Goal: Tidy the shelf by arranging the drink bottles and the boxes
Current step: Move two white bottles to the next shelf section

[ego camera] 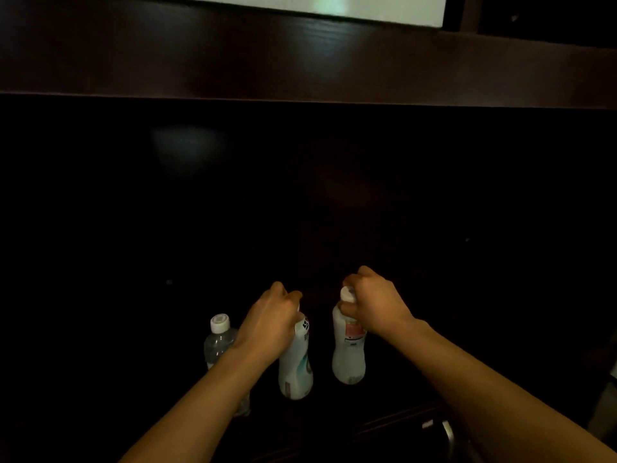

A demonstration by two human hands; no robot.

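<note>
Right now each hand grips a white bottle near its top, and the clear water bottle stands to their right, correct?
No. The head view shows the clear water bottle to their left. The left hand does grip the teal-marked white bottle and the right hand the pink-labelled white bottle, near their tops.

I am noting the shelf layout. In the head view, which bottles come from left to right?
clear water bottle → white bottle with teal print, gripped by the left hand → white bottle with pink label, gripped by the right hand
</note>
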